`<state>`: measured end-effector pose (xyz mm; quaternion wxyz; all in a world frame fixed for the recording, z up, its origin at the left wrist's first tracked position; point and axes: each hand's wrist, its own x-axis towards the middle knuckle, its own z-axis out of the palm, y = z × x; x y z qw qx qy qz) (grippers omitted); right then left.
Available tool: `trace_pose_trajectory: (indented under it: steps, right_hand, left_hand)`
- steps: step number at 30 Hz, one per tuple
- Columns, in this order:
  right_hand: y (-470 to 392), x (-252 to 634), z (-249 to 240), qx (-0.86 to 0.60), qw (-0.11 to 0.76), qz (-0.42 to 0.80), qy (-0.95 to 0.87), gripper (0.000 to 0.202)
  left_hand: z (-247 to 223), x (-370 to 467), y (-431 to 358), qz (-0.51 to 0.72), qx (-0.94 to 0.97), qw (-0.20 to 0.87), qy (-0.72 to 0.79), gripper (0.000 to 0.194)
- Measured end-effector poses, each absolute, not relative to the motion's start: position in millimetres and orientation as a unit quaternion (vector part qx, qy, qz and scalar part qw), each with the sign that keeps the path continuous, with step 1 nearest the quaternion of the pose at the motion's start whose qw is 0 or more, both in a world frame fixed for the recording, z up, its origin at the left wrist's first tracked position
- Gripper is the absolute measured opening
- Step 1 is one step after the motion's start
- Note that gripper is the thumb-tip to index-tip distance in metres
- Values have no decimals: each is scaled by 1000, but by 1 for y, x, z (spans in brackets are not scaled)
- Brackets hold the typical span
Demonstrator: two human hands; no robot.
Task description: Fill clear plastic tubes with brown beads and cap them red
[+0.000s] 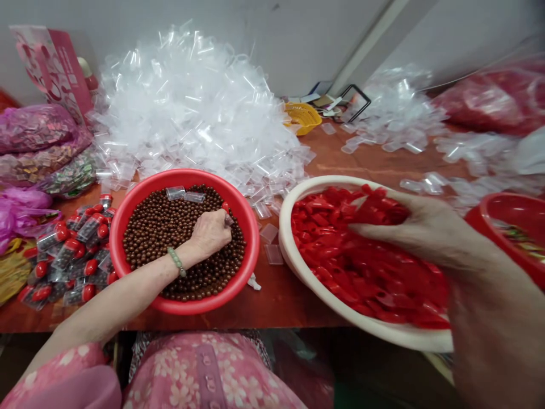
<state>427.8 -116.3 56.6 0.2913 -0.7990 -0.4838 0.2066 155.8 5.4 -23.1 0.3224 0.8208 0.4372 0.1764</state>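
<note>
My left hand (210, 234), with a green bead bracelet at the wrist, is closed over the brown balls (157, 236) in a red basin (251, 250). A small red-capped container (225, 208) shows at its fingertips, mostly covered by the fingers. Two clear plastic cases (195, 197) lie on the balls near the far rim. Over at the right, my right hand (426, 227) reaches into a white basin (293, 258) full of red plastic caps (332, 267). Motion blurs it; several caps sit between its thumb and fingers.
A tall heap of clear cases (191, 108) stands against the wall. Filled red-capped containers (79, 250) are piled left of the red basin. A yellow basket (302, 118) lies behind, another red bowl (485, 213) at far right, and purple bags (38, 128) at far left.
</note>
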Motion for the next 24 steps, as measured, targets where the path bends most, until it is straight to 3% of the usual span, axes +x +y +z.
trace_pose_trajectory:
  steps: [5, 8, 13, 17, 21, 24]
  right_hand:
    - [-88, 371, 90, -704, 415, 289, -499, 30]
    - [-61, 331, 86, -632, 412, 347, -557, 31]
    - [-18, 277, 39, -579, 359, 440, -586, 27]
    - [1, 261, 3, -641, 244, 342, -642, 36]
    - [3, 259, -5, -652, 226, 209, -693, 61]
    - [-9, 254, 9, -628, 227, 151, -729, 64]
  left_hand:
    - [-1, 127, 15, 240, 777, 397, 427, 2]
    - [15, 94, 13, 298, 714, 476, 419, 11]
    - [28, 54, -8, 323, 652, 527, 439, 19]
    - [23, 42, -19, 324, 636, 542, 443, 20]
    - [15, 36, -21, 332, 622, 566, 427, 20]
    - [14, 31, -22, 325, 625, 578, 412, 20]
